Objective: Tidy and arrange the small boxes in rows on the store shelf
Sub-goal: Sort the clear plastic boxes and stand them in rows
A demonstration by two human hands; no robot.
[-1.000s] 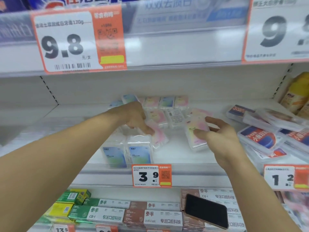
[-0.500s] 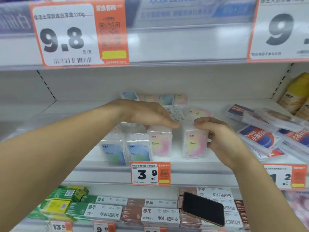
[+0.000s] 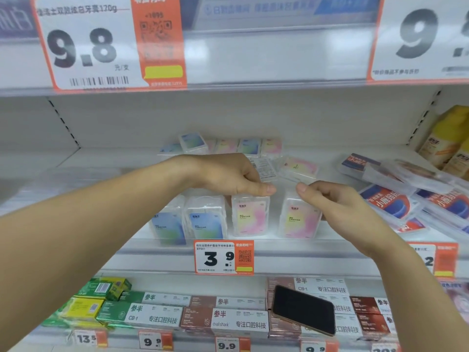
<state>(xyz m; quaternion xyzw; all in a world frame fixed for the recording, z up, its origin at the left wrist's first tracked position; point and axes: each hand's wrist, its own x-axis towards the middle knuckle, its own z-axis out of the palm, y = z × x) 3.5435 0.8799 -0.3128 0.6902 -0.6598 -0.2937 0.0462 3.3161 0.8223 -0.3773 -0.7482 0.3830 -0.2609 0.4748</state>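
Small clear boxes stand at the front of the white shelf [image 3: 253, 246]: two blue ones [image 3: 206, 226] on the left and two pink ones to their right. My left hand [image 3: 228, 176] grips the top of the left pink box [image 3: 250, 219], with the thumb along its front top edge and the fingers curled behind. The top right corner of the right pink box [image 3: 298, 219] is held by my right hand [image 3: 332, 201]. Behind them a box lies barcode side up [image 3: 265, 170], and a pink box [image 3: 300, 167] lies flat. More boxes [image 3: 250, 146] stand at the back.
Flat red-and-blue packs [image 3: 388, 203] are piled at the right of the same shelf, with yellow packs [image 3: 451, 138] behind them. A 3.9 price tag [image 3: 224, 257] hangs on the shelf edge. On the shelf below, a black phone [image 3: 304, 309] lies on long toothpaste boxes [image 3: 223, 318].
The two pink boxes went from tilted or flat to upright in the front row beside the blue ones. My left hand's fingers have curled over its box, and both hands stay at the box tops.
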